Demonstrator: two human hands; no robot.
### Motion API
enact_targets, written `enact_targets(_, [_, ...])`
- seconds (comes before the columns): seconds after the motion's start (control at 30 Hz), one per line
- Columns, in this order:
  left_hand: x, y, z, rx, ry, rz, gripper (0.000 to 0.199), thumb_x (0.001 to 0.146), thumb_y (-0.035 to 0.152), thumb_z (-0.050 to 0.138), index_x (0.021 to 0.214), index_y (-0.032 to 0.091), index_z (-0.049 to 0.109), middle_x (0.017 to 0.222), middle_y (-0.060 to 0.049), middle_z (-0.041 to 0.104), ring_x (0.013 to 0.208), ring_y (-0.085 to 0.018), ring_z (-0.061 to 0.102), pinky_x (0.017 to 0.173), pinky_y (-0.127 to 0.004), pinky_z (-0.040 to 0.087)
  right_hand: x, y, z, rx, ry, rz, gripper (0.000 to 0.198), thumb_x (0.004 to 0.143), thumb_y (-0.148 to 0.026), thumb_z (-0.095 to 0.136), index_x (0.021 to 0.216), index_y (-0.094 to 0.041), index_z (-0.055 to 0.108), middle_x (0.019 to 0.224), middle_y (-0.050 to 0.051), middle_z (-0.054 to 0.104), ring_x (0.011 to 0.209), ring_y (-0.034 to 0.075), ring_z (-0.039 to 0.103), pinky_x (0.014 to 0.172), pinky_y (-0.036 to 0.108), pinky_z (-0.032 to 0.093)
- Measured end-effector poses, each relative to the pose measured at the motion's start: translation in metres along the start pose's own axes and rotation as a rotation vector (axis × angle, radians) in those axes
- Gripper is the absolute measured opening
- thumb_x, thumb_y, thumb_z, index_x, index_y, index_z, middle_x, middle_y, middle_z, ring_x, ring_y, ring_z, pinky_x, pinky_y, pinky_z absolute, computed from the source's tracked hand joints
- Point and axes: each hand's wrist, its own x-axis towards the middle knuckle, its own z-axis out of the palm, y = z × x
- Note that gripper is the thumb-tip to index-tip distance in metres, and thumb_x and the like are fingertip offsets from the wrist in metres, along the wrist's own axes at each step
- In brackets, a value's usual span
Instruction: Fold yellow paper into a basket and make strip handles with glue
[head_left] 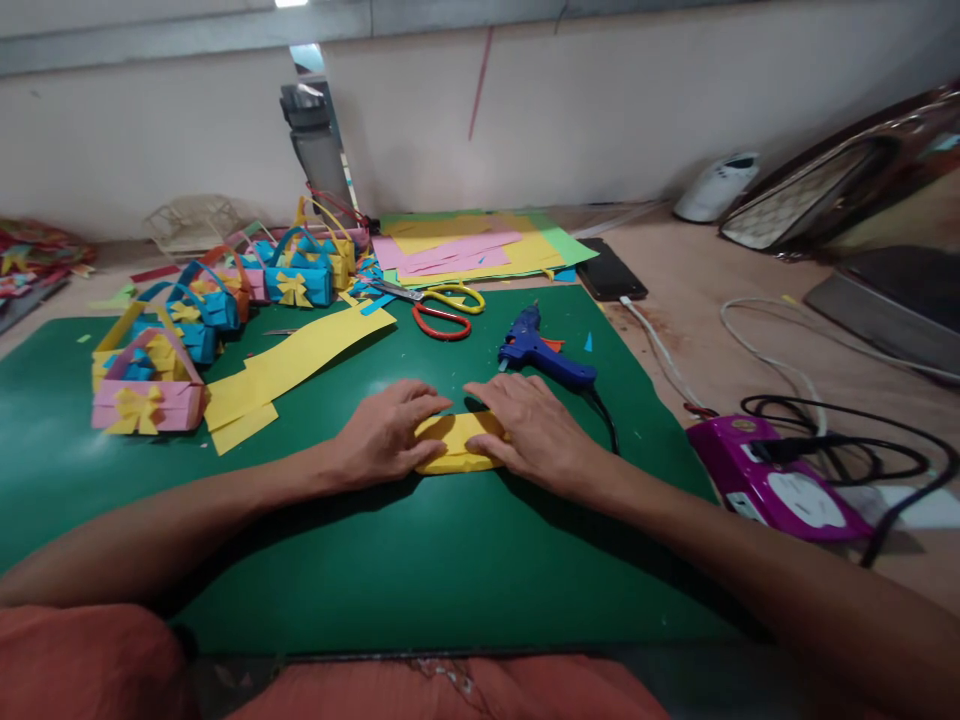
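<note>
Green mat (pixel 337 570) lies on table (pixel 690 290), before pale wall (pixel 585 130). Left hand (pixel 386 430) and right hand (pixel 544 435), partly curled, hold opposite ends of folded yellow paper (pixel 454 452) on the mat. Round label (pixel 742 425) on purple power unit (pixel 754 472) is illegible.

Pale wall (pixel 600 120), grey band (pixel 187 43), brownish tabletop (pixel 694 275)

Head view, single. Worn on the head; looks forward and down from the near side, over red clothing (pixel 442 690) along the bottom border, across the green mat (pixel 360 590), up to the pale wall (pixel 585 120) beyond. Set near, with left hand (pixel 386 432) and right hand (pixel 541 430) about mid-frame.
</note>
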Motion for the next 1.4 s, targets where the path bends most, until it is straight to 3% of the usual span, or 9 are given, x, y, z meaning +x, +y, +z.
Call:
enact_targets(0.17, [-0.003,0.001,0.004,0.029,0.066,0.165,0.032,0.084,0.024,0.053,0.113,0.013,0.055,0.106,-0.014,0.061,0.093,-0.022,0.057,0.075,-0.037,0.051,-0.001,-0.004,-0.007,0.052,-0.105,0.020,0.028,0.069,-0.038,0.071,0.081,-0.017,0.055,0.086,0.006,0.057,0.084,0.022,0.049,0.077,0.035,0.032])
enact_targets(0.33, [-0.004,0.003,0.004,-0.083,0.071,0.125,0.033,0.084,0.023,0.053,0.116,0.014,0.054,0.105,-0.012,0.060,0.093,-0.019,0.057,0.076,-0.033,0.050,-0.005,-0.009,-0.012,0.157,-0.146,0.032,0.025,0.069,-0.025,0.071,0.079,-0.018,0.050,0.076,0.001,0.056,0.074,0.017,0.047,0.076,0.033,0.031])
enact_targets(0.5, [-0.003,0.011,-0.001,-0.058,-0.069,0.053,0.038,0.082,0.033,0.057,0.114,0.013,0.054,0.101,-0.011,0.062,0.088,-0.022,0.054,0.076,-0.038,0.048,-0.011,-0.014,-0.010,0.130,-0.151,-0.018,0.031,0.073,-0.026,0.068,0.100,-0.017,0.054,0.089,0.006,0.062,0.088,0.023,0.051,0.083,0.040,0.031])
enact_targets(0.67, [-0.009,0.033,-0.003,0.005,-0.223,0.026,0.077,0.067,0.059,0.066,0.123,0.011,0.045,0.111,-0.015,0.058,0.093,-0.027,0.050,0.079,-0.044,0.046,-0.022,-0.018,-0.006,0.113,-0.082,-0.059,0.023,0.076,-0.032,0.064,0.092,-0.016,0.056,0.088,0.007,0.061,0.085,0.023,0.052,0.077,0.037,0.039])
enact_targets(0.77, [-0.013,0.042,-0.001,0.077,-0.286,0.038,0.083,0.066,0.053,0.068,0.129,0.009,0.037,0.118,-0.017,0.053,0.097,-0.029,0.048,0.080,-0.045,0.044,-0.029,-0.019,-0.007,0.143,-0.035,-0.090,0.020,0.076,-0.029,0.063,0.089,-0.017,0.055,0.088,0.007,0.061,0.082,0.021,0.053,0.073,0.035,0.043])
enact_targets(1.0, [-0.014,0.041,0.002,0.120,-0.255,0.049,0.072,0.076,0.037,0.059,0.134,0.012,0.027,0.108,-0.012,0.056,0.092,-0.026,0.047,0.076,-0.041,0.041,-0.030,-0.011,-0.006,0.231,0.037,-0.077,0.017,0.077,-0.024,0.061,0.093,-0.018,0.058,0.088,0.006,0.064,0.081,0.019,0.056,0.070,0.033,0.047])
enact_targets(1.17, [-0.013,0.040,0.003,0.183,-0.203,0.131,0.059,0.081,0.035,0.055,0.131,0.013,0.031,0.102,-0.011,0.057,0.086,-0.023,0.049,0.072,-0.038,0.038,-0.029,-0.007,-0.003,0.231,0.037,-0.048,0.041,0.072,-0.029,0.069,0.108,-0.016,0.057,0.095,0.008,0.065,0.088,0.023,0.058,0.075,0.038,0.048])
enact_targets(1.3, [-0.013,0.037,0.003,0.274,-0.131,0.284,0.018,0.091,0.027,0.042,0.102,0.016,0.051,0.083,-0.005,0.058,0.073,-0.018,0.047,0.066,-0.034,0.035,-0.031,-0.007,-0.001,0.269,0.048,-0.088,0.038,0.075,-0.037,0.067,0.106,-0.017,0.058,0.094,0.007,0.066,0.086,0.022,0.058,0.074,0.037,0.048])
enact_targets(1.4, [-0.011,0.033,0.001,0.316,-0.049,0.378,0.020,0.093,0.021,0.036,0.090,0.015,0.055,0.075,-0.004,0.057,0.068,-0.017,0.046,0.063,-0.032,0.033,-0.032,-0.007,0.001,0.252,0.131,-0.219,0.049,0.071,-0.049,0.067,0.105,-0.014,0.057,0.100,0.010,0.066,0.092,0.024,0.059,0.079,0.040,0.048])
